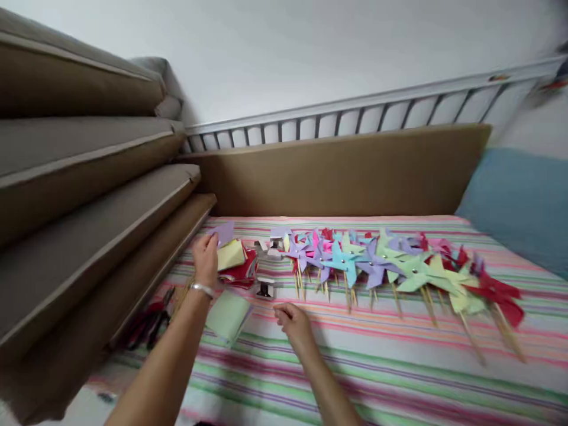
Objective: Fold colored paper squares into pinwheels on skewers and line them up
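My left hand [205, 260] is closed on a sheet of purple paper [224, 232], raised above the papers on the left. Below that sheet sit a stack of pale yellow paper [231, 255] and red paper [244, 271]. A stack of light green paper [229, 315] lies nearer to me. My right hand [293, 322] hovers to the right of it with thumb and fingers pinched together; I cannot make out anything between them. Just beyond those fingers is a small open box [265, 288] with dark contents. Several paper pinwheels [375, 264] on wooden sticks lie in overlapping rows to the right.
A striped cloth [399, 361] covers the surface. Stacked brown cushions [93, 213] rise at the left, with dark-handled items [157, 316] and thin sticks [181, 296] beside them. Small white boxes [268, 248] stand near the pinwheels. A brown panel [337, 177] and a white railing [306, 121] run along the back.
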The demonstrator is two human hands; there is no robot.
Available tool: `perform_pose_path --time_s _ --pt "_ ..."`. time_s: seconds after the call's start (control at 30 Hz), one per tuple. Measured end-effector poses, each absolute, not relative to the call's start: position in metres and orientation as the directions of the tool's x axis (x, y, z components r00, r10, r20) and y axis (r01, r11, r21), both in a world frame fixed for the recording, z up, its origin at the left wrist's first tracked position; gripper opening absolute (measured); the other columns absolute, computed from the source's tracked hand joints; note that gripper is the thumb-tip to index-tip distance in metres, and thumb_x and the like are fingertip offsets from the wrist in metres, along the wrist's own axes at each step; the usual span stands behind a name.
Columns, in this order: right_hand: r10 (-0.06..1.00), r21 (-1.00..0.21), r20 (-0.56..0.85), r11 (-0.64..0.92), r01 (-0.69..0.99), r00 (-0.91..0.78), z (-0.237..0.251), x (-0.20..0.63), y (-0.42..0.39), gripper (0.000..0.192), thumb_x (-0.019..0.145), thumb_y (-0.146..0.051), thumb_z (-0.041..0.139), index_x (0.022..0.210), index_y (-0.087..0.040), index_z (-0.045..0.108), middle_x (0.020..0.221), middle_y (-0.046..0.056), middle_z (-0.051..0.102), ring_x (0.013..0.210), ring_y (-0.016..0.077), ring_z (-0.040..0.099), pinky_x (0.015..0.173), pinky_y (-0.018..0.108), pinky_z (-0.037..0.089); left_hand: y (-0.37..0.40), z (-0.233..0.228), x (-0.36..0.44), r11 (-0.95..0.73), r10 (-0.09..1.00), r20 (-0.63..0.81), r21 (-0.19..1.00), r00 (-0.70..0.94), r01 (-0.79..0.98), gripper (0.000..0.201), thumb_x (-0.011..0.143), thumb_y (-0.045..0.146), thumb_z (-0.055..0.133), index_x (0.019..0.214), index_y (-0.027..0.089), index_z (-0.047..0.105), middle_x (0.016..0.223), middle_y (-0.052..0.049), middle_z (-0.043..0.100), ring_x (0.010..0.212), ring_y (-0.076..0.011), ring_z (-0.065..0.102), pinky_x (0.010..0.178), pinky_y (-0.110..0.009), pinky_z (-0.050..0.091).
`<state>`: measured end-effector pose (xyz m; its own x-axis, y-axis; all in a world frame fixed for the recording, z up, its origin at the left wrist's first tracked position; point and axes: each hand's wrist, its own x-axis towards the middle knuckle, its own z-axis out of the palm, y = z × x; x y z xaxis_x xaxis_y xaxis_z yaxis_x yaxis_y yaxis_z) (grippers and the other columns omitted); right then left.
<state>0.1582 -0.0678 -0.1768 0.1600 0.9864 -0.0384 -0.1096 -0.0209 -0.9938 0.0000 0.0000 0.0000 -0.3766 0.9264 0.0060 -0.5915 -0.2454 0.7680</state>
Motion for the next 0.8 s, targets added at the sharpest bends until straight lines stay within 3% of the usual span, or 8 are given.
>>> perform_pose_path --time_s 0.13,0.2,0.3,0.4,0.47,0.57,0.8 --pt "0.979 -0.996 -0.02 -0.003 -0.087 0.201 -0.172 0.156 -0.072 0.02 0.066 -0.037 0.062 0.066 -0.017 0.066 0.059 0.002 0.061 0.059 0.0174 0.054 0.052 0.027 0.04 -0.024 -0.029 0.011 -0.111 0.961 -0.101 0.71 -0.256 -0.695 0.019 0.082 0.011 0.048 0.073 0.014 0.064 0.072 -0.001 0.068 0.069 -0.0108 0.064 0.073 -0.023 0.05" --pt "0.974 -0.993 -0.03 -0.003 -0.12 0.223 -0.165 0.158 -0.077 0.03 0.072 -0.046 0.059 0.077 -0.017 0.067 0.071 0.005 0.066 0.067 0.0193 0.058 0.056 0.028 0.043 -0.035 -0.045 0.019 0.06 0.969 -0.228 0.587 -0.094 -0.808 0.025 0.086 0.011 0.042 0.078 0.013 0.065 0.078 -0.004 0.071 0.072 -0.0125 0.066 0.078 -0.028 0.051" --pt "0.974 -0.93 -0.092 -0.009 -0.368 0.208 -0.148 0.164 -0.082 0.048 0.077 -0.059 0.05 0.094 -0.016 0.065 0.089 0.01 0.069 0.079 0.0212 0.062 0.062 0.03 0.047 -0.045 -0.065 0.034 0.236 0.934 -0.348 0.436 0.08 -0.868 0.024 0.088 0.013 0.041 0.087 0.012 0.065 0.083 -0.007 0.073 0.075 -0.0151 0.067 0.079 -0.031 0.052" --pt "0.977 -0.822 -0.142 -0.027 -0.569 0.157 -0.127 0.166 -0.08 0.059 0.074 -0.068 0.048 0.097 -0.016 0.065 0.09 0.011 0.069 0.078 0.0207 0.064 0.063 0.03 0.048 -0.047 -0.076 0.046 0.306 0.911 -0.383 0.375 0.155 -0.875 0.023 0.088 0.014 0.042 0.093 0.011 0.064 0.083 -0.008 0.073 0.075 -0.0157 0.068 0.077 -0.029 0.053" --pt "0.971 -0.803 -0.156 -0.017 -0.596 0.182 -0.116 0.164 -0.075 0.052 0.07 -0.063 0.059 0.093 -0.017 0.065 0.087 0.008 0.07 0.074 0.0191 0.063 0.062 0.029 0.049 -0.046 -0.079 0.052 0.315 0.914 -0.366 0.365 0.176 -0.876 0.023 0.087 0.013 0.043 0.097 0.01 0.063 0.084 -0.008 0.073 0.076 -0.0158 0.068 0.076 -0.029 0.053" --pt "0.948 -0.814 -0.185 0.0 -0.581 0.259 -0.11 0.159 -0.067 0.036 0.062 -0.039 0.076 0.09 -0.019 0.066 0.085 0.003 0.071 0.073 0.0177 0.063 0.064 0.029 0.049 -0.048 -0.082 0.056 0.352 0.91 -0.357 0.39 0.212 -0.851 0.024 0.086 0.013 0.046 0.102 0.01 0.063 0.087 -0.008 0.072 0.079 -0.0166 0.067 0.079 -0.03 0.053" --pt "0.944 -0.831 -0.21 -0.035 -0.555 0.255 -0.116 0.176 -0.066 0.034 0.059 -0.029 0.078 0.09 -0.017 0.068 0.088 0.005 0.072 0.077 0.0194 0.064 0.068 0.03 0.048 -0.043 -0.089 0.038 0.459 0.887 -0.281 0.462 0.366 -0.759 0.022 0.082 0.024 0.053 0.091 0.01 0.068 0.093 -0.01 0.071 0.085 -0.0198 0.065 0.076 -0.032 0.053"
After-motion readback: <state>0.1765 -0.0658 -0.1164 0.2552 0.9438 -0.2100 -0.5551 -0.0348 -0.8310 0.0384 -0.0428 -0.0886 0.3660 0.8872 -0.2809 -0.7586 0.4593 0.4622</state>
